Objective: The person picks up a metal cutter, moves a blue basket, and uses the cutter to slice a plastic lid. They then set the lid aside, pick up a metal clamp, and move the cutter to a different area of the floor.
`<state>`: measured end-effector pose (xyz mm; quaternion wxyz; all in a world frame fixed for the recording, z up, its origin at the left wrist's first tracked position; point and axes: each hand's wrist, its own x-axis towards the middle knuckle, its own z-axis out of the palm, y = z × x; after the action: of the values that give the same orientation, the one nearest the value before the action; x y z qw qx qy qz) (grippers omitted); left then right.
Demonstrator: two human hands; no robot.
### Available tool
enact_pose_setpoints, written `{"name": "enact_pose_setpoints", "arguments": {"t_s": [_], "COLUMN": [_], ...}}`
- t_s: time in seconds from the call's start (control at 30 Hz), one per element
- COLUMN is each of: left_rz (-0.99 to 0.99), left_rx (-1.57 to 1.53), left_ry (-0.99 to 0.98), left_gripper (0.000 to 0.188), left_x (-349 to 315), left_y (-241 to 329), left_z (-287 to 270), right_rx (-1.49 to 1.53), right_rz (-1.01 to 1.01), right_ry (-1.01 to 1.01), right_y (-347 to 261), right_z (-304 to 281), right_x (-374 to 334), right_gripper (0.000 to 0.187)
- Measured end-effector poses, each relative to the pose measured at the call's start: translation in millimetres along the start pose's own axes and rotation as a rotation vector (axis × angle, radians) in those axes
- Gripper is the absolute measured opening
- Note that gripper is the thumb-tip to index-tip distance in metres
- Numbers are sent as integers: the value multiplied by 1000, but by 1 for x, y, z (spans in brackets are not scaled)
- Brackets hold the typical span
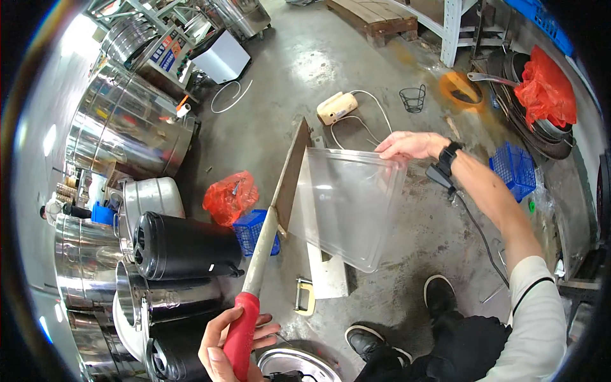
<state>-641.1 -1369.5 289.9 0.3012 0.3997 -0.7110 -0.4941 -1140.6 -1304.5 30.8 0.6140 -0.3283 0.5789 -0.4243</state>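
My left hand (224,344) is wrapped loosely round the red handle of a long tool (256,267). Its pale shaft leads to a flat, brownish blade (293,175), seen nearly edge-on; its exact kind is unclear. At arm's length, my right hand (412,145) pinches the upper right corner of a clear plastic lid or shallow tray (347,204). The blade overlaps the left edge of this clear piece in the view; whether they touch I cannot tell. Through and below the plastic shows a long pale metal piece (328,277) on the floor.
Black and steel barrels (191,248) crowd the left, beside a blue basket (258,230) and red bag (232,196). A cream corded device (337,108) and wire holder (413,99) lie ahead. At right are another blue basket (512,169), pans and a red bag (547,89).
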Motion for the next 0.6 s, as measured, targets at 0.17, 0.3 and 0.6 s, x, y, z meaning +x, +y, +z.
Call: {"name": "enact_pose_setpoints", "arguments": {"t_s": [0.17,0.3,0.6], "left_rz": [34,58,48], "left_rx": [28,-4,141], "left_ry": [72,44,122], "left_gripper": [74,88,85], "left_x": [2,16,-7], "left_y": [2,16,10], "left_z": [2,-2,13], "right_rx": [-10,-151,90], "right_rz": [-51,3,-159], "right_ry": [172,297,1003], "right_y": [5,-4,97], "right_z": [-18,-45,-26], "right_x": [5,5,12], "right_gripper": [44,44,51]}}
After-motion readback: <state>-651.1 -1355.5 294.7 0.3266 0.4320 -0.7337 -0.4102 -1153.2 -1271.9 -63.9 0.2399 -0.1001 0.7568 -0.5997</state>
